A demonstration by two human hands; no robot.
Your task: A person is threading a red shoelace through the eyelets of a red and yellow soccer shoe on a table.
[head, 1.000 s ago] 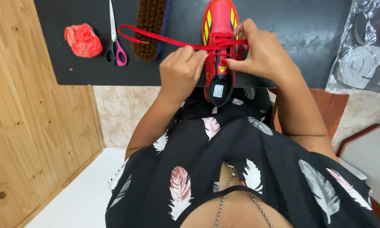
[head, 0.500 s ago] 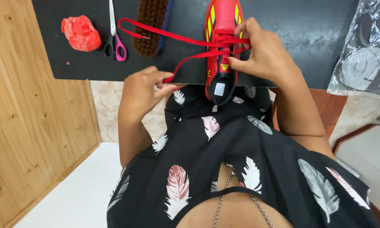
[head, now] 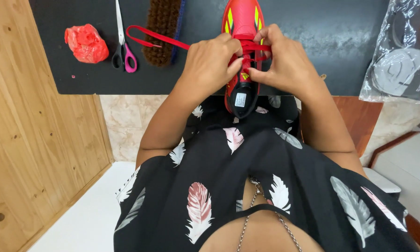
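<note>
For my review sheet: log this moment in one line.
left hand: on red lace | right hand: pinching lace at shoe | table: scissors, brush

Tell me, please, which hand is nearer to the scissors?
Left. The left hand is on the shoe's laces, just right of the scissors and brush; the right hand lies beyond the shoe, farther away.

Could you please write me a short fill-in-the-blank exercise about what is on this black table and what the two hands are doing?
1. Both the left hand and the right hand are at the laces of a red ____.
2. The scissors with one pink handle lie between the crumpled red lump and the brown ____.
3. A loose end of the red lace trails from the hands toward the person's ____ side.
4. The clear plastic bag lies at the table's ____ edge.

Missing words: shoe; brush; left; right
</note>
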